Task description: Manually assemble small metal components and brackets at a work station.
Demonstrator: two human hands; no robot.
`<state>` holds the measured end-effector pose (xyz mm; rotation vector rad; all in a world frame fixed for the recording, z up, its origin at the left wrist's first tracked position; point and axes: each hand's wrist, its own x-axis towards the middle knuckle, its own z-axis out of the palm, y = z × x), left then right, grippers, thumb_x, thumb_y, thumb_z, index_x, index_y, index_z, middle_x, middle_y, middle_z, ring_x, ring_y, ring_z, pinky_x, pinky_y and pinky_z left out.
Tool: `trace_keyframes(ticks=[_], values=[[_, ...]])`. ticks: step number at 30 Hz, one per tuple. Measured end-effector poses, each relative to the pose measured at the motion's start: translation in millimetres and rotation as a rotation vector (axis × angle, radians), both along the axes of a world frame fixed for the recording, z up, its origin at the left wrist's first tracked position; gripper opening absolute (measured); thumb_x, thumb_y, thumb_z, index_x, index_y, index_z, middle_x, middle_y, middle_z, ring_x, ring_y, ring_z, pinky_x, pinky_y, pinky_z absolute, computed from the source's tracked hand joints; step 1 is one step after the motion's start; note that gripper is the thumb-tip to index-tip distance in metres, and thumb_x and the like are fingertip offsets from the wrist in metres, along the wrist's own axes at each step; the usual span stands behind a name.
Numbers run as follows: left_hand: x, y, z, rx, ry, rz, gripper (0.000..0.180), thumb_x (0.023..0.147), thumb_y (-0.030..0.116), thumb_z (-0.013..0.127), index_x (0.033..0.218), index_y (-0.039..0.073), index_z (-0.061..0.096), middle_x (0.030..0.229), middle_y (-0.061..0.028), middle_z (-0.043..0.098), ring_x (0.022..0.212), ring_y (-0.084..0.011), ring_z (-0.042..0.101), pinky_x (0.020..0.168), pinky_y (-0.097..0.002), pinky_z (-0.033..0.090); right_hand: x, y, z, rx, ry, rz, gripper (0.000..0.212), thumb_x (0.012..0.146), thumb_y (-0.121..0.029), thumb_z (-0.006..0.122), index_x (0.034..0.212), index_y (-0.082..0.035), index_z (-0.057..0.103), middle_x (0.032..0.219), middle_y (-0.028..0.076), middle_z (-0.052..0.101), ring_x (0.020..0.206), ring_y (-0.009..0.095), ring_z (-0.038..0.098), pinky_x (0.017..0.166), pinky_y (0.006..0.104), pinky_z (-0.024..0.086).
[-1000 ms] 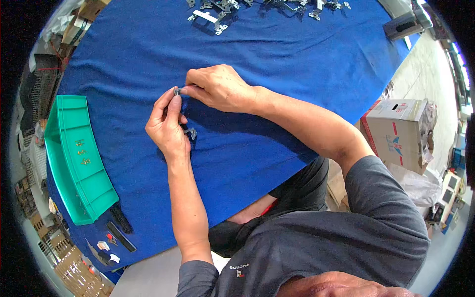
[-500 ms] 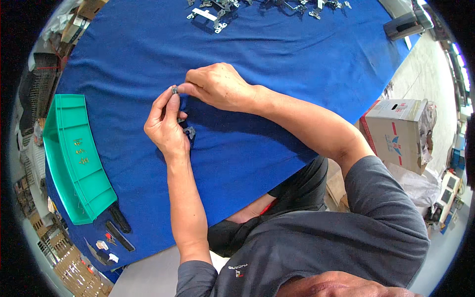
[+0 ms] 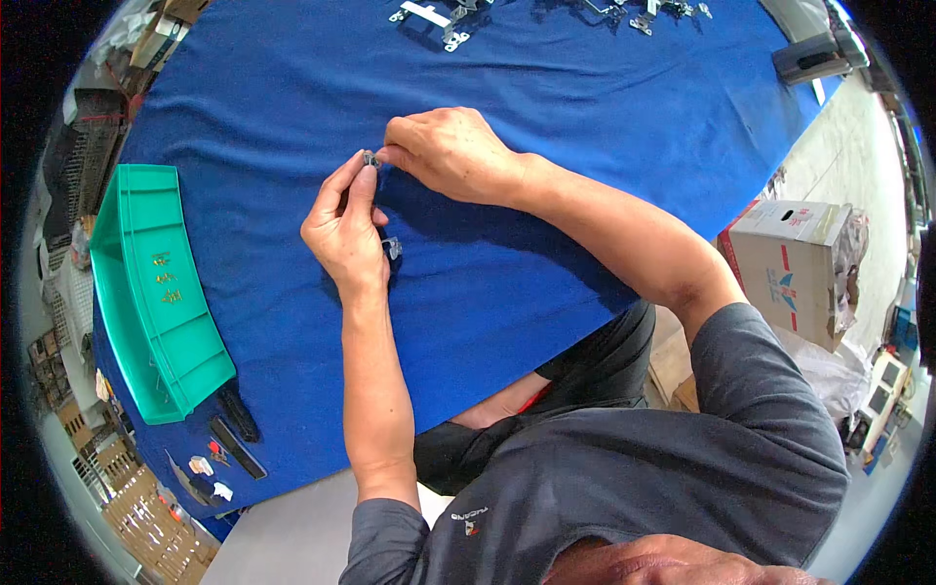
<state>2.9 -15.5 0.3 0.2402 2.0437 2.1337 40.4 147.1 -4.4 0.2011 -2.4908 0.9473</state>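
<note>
Over the blue cloth, my left hand pinches a small metal fitting between thumb and fingertips. My right hand is closed, its thumb and forefinger meeting at the right side of that fitting. Whatever the right fingertips hold, if anything, is too small to make out. A shiny metal end shows beside the heel of my left hand; whether it belongs to the same fitting is hidden by the hand.
At the left lies a green divided tray with small brass-coloured pieces. Black strips are near it. Several metal brackets lie at the far edge. A dark cylindrical object stands far right; a cardboard box is beyond the table.
The whole view has shifted slightly, so the table and brackets appear further right and higher. Both hands keep nearly the same pose at the fitting.
</note>
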Motion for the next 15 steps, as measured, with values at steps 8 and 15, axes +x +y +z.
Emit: trace_keyframes(ticks=[8,15], values=[[1.7,1.8,0.9,0.017,0.021,0.042,0.022,0.088,0.002,0.072,0.109,-0.002,0.072,0.087,-0.0047,0.072,0.053,-0.0036,0.050,0.046,-0.0166,0.039,-0.5,-0.8,-1.0,-0.014,-0.018,-0.012,0.025,0.095,-0.025,0.062,0.083,-0.004,0.056,0.071,0.014,0.062,0.071,0.036,0.064,0.061,0.0468,0.049],[-3.2,-4.4,5.3,-0.008,-0.013,-0.013,0.022,0.087,0.002,0.073,0.108,-0.002,0.073,0.090,-0.0056,0.072,0.054,-0.0039,0.051,0.047,-0.0170,0.040,0.3,-4.0,-1.7,-0.069,-0.043,0.024,0.025,0.095,-0.024,0.062,0.083,-0.003,0.056,0.070,0.015,0.061,0.069,0.038,0.063,0.061,0.0471,0.048]])
